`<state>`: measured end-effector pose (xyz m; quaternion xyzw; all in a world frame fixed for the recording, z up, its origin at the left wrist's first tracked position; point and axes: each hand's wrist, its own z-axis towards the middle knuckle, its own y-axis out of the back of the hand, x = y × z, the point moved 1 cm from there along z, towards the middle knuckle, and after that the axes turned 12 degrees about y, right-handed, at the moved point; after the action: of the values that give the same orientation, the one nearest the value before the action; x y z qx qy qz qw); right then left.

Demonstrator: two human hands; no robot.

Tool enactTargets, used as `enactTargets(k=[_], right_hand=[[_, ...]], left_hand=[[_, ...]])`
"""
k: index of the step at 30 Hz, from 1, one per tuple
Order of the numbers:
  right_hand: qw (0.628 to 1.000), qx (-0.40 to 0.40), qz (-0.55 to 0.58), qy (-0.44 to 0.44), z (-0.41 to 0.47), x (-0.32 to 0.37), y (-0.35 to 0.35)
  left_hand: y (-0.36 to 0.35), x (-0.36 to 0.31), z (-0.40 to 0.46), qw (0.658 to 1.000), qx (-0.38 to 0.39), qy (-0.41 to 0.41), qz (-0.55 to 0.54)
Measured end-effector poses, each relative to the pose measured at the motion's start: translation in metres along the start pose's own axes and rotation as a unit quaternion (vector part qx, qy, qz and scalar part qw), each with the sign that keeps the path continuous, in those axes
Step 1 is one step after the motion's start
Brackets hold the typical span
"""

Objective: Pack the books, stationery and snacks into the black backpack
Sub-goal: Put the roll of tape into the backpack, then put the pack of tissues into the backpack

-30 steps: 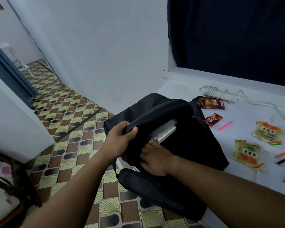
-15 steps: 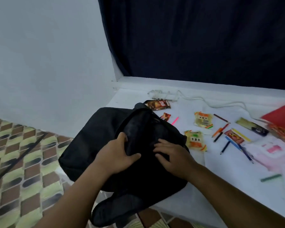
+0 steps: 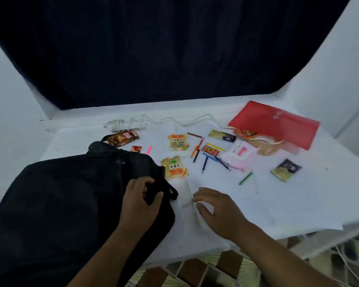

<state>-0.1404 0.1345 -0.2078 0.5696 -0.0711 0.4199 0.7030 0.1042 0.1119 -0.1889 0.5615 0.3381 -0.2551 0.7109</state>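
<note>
The black backpack (image 3: 71, 199) lies on the left of the white table (image 3: 288, 204), partly over its edge. My left hand (image 3: 141, 198) grips the bag's top edge near its strap. My right hand (image 3: 218, 210) hovers with loosely spread fingers over the bare cloth just right of the bag, holding nothing. Snack packets lie behind: a yellow-orange one (image 3: 174, 167) beside the bag, another (image 3: 178, 141) further back, a brown wafer pack (image 3: 121, 137), a small red sweet (image 3: 136, 149). Pencils and pens (image 3: 204, 160) lie scattered mid-table. A red folder (image 3: 276, 123) sits at the back right.
A white cable (image 3: 174, 121) runs along the back edge under a dark curtain. A pink packet (image 3: 238, 154), a green pen (image 3: 245, 178) and two dark sachets (image 3: 286, 169) lie to the right. Patterned floor tiles (image 3: 195, 272) show below the table's front edge.
The view has swung right. My right hand has come off the backpack and now hovers over the cloth. My left hand has shifted to the bag's right edge.
</note>
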Motion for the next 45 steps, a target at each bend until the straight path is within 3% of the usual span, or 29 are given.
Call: enactTargets(k=[4, 9, 13, 16, 20, 25, 30, 35, 39, 45], right_hand=[[0.999, -0.014, -0.019, -0.04, -0.018, -0.024, 0.017], [0.998, -0.04, -0.021, -0.053, -0.016, -0.06, 0.043], [0.995, -0.057, -0.029, -0.077, 0.003, -0.102, 0.069], [0.992, -0.052, -0.057, -0.099, 0.023, -0.137, 0.088], [0.985, 0.011, -0.145, -0.095, 0.056, -0.177, 0.105], [0.949, 0.166, -0.233, -0.137, 0.077, -0.203, 0.111], [0.938, 0.252, -0.215, -0.107, 0.1, -0.208, 0.13], [0.893, 0.391, -0.223, -0.022, 0.127, -0.213, 0.161], [0.889, 0.363, -0.276, 0.028, 0.134, -0.215, 0.157], [0.941, 0.269, -0.201, 0.049, 0.137, -0.2, 0.165]], left_hand=[[-0.038, 0.006, -0.003, 0.995, 0.069, -0.003, 0.072], [-0.065, -0.008, 0.009, 0.991, -0.003, -0.01, 0.13], [-0.088, -0.011, 0.021, 0.983, -0.044, 0.081, 0.16], [-0.104, -0.004, 0.014, 0.965, -0.062, 0.063, 0.248], [-0.113, -0.001, 0.017, 0.949, -0.042, 0.058, 0.308], [-0.115, -0.003, 0.014, 0.951, -0.054, 0.071, 0.297], [-0.114, -0.003, 0.014, 0.947, -0.048, 0.092, 0.305], [-0.114, -0.006, 0.015, 0.945, -0.049, 0.099, 0.309], [-0.113, -0.009, 0.015, 0.944, -0.048, 0.107, 0.308], [-0.111, -0.018, 0.013, 0.955, -0.057, 0.116, 0.268]])
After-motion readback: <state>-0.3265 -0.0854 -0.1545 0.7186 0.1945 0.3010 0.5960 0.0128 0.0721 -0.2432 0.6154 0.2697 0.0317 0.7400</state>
